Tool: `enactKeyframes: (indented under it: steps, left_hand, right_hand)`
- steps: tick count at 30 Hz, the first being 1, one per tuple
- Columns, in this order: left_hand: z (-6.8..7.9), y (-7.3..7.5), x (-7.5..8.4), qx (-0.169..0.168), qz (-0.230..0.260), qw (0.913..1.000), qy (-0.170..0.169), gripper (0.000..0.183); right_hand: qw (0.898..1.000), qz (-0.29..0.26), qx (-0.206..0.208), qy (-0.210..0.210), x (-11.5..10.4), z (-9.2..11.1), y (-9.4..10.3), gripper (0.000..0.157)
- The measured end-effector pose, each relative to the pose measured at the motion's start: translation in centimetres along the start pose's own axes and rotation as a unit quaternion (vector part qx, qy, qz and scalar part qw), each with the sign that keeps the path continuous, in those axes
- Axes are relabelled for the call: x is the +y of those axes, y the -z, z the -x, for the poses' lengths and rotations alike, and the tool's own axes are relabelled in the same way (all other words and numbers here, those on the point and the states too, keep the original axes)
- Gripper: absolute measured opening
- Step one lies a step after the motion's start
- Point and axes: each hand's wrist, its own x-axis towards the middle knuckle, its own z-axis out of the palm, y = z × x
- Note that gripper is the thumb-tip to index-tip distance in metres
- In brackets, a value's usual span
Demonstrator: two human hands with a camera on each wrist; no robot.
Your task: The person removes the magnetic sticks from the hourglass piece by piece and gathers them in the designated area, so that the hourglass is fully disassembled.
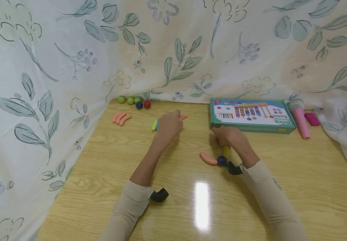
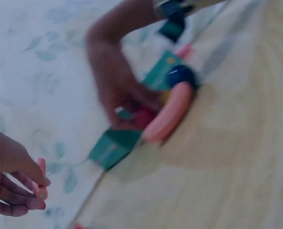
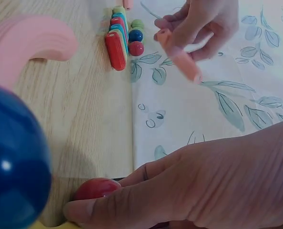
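Note:
My left hand (image 1: 169,125) is raised over the far middle of the table, pinching a curved salmon-pink stick (image 1: 184,117) between thumb and fingers. In the left wrist view a small hole shows in the end of this stick (image 2: 42,193). Nearer the front, my right hand (image 1: 232,137) grips a red ball (image 3: 96,189) between thumb and fingers. A yellow curved stick (image 1: 226,152) runs from there to a dark blue ball (image 1: 222,160). Another salmon-pink curved stick (image 1: 208,158) extends left from the blue ball, forming one joined chain.
A teal game box (image 1: 252,115) lies behind my right hand, with a pink toy microphone (image 1: 300,117) and a magenta block (image 1: 312,119) to its right. At the far left are several green balls (image 1: 130,100) and several salmon sticks (image 1: 121,117). Coloured sticks (image 3: 116,47) form a row beneath my left hand.

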Motion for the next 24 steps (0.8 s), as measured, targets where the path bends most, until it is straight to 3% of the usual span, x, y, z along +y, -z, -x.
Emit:
enactKeyframes:
  steps: [5,9,15,21,24]
  left_hand:
    - [-0.5,1.2,-4.2,-0.046,0.062,0.9943,0.073,0.02]
    - [-1.0,0.4,-7.7,-0.045,0.078,0.9901,0.108,0.026]
    - [-0.4,-1.0,-12.3,0.005,0.116,0.9844,0.132,0.046]
    - [0.8,-0.9,-15.7,0.063,0.143,0.9727,0.172,0.046]
    - [1.4,-0.9,-17.1,0.089,0.159,0.962,0.203,0.044]
  right_hand:
    - [1.0,-0.006,-0.001,-0.003,-0.1,0.0,-0.1,0.017]
    - [1.0,-0.011,0.004,0.001,0.2,0.2,-0.1,0.014]
    - [1.0,-0.002,0.008,0.003,0.1,0.1,-0.1,0.014]
    - [1.0,0.006,0.012,0.008,0.2,0.0,-0.2,0.016]
    - [1.0,0.01,0.009,0.007,0.3,-0.1,-0.2,0.017]
